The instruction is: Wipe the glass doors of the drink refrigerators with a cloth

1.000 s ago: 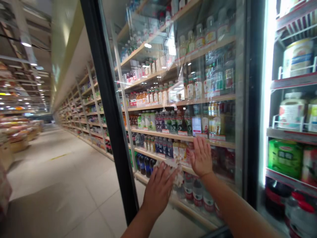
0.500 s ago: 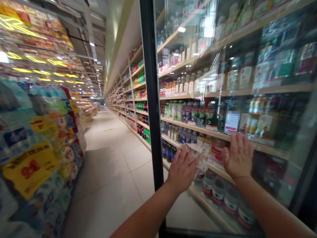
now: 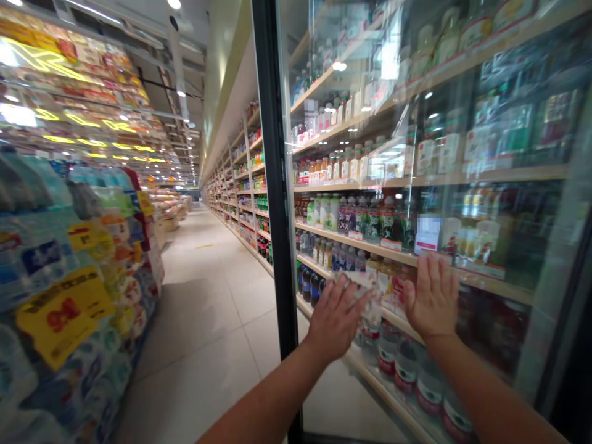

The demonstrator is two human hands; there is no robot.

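A: Left grip [image 3: 329, 320], what's it doing?

B: Lying over a pale cloth [image 3: 370, 302], fingers stretched out. Undersides are hidden on my feed, so I can't tell whether it's clamped.

A: Right grip?

B: Right grip [image 3: 432, 302] is apart. Fingers up, slightly parted, thumb out to the left, palm toward the glass pane [image 3: 485, 333]. Looks flat on the glass to me; the contact itself is hidden.

A: Pin down the cloth.

B: Bunched between left grip and pane, sticking out past the fingertips on the side toward the right grip. Gap between cloth and right grip. All of it sits right of the black door frame [image 3: 276, 203].

A: Through the glass?

B: Shelved drinks. I've got green-and-white bottles [image 3: 325, 211] upright, higher than the left grip; dark bottles [image 3: 306, 282] low, near the frame; clear bottles [image 3: 405, 373] with red on their labels along the bottom. White rectangle [image 3: 428, 235] with a red strip just above the right fingertips, top part pixelated. Can't tell if it's a reflection.

A: Left of the frame?

B: Pale tiled floor [image 3: 208, 327], long shelving [image 3: 240, 185] running away, and a stack of wrapped packs bearing a yellow sign [image 3: 65, 316] with red print. Stack's blurry.
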